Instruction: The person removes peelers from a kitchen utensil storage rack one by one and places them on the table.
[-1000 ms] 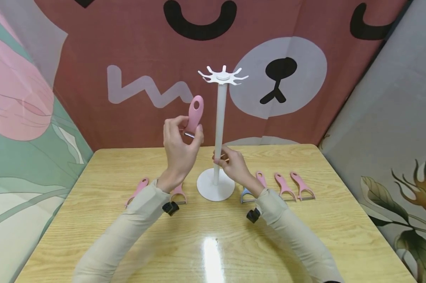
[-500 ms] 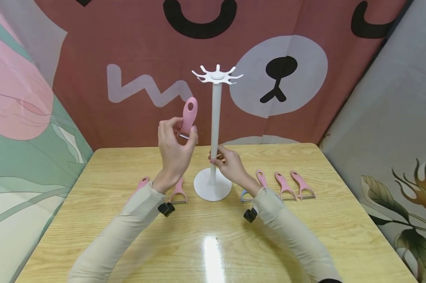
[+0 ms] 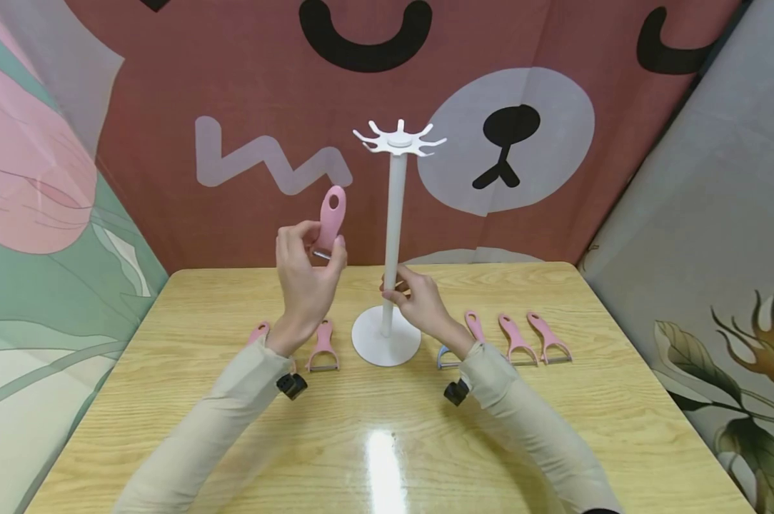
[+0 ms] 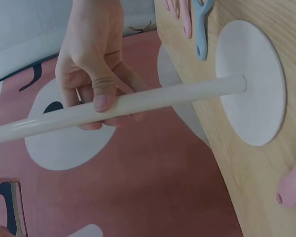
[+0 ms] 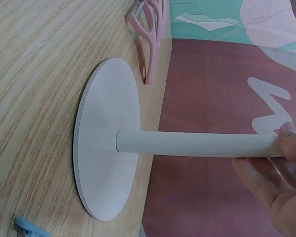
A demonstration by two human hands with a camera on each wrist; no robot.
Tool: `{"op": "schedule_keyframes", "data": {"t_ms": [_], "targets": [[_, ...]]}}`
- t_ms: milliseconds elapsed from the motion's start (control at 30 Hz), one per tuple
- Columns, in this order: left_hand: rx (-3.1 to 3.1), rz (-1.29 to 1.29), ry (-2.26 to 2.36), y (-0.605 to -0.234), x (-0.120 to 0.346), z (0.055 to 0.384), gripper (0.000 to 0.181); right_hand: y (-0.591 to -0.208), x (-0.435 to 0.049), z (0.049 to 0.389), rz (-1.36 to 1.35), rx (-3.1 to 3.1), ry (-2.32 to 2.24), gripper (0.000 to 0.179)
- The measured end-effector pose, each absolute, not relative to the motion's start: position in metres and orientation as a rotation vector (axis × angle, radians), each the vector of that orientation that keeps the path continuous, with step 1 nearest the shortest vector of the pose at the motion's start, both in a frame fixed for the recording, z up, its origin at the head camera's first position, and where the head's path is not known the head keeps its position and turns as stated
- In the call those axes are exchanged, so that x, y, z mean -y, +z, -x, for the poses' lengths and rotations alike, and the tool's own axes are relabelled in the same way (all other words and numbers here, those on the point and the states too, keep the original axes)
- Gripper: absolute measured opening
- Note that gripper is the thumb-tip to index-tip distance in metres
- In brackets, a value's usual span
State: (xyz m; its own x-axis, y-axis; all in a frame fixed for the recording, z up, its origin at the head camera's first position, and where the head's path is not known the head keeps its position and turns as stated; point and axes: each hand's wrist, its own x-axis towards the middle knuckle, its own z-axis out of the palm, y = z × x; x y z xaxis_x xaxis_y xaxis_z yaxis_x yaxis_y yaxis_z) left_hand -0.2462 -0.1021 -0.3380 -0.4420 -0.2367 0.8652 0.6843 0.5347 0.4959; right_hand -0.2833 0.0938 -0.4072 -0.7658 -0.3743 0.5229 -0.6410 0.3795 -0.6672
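My left hand holds a pink peeler in the air, pinching it near its blade, with the holed handle end up. The peeler is left of a white stand and apart from it. The stand has a round base on the table, a tall pole and a ring of prongs on top, with nothing hanging there. Low on the pole, my right hand grips it between thumb and fingers; the left wrist view also shows this right hand around the pole.
Left of the base lie two pink peelers, one in full view, another partly behind my left sleeve. To the right are a blue peeler, largely covered by my right arm, and several pink peelers. A patterned cloth hangs behind the table.
My left hand has moved left and slightly down with the peeler, away from the pole. The stand has shifted a little left, my right hand still gripping it.
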Motion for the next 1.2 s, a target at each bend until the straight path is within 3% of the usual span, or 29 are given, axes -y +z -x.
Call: {"op": "schedule_keyframes", "data": {"t_ms": [1200], "targets": [[1.779,0.281,-1.038,-0.360,0.140,0.246,0.029,-0.406,-0.094,0.279,-0.867,2.365,1.284,0.010]]}}
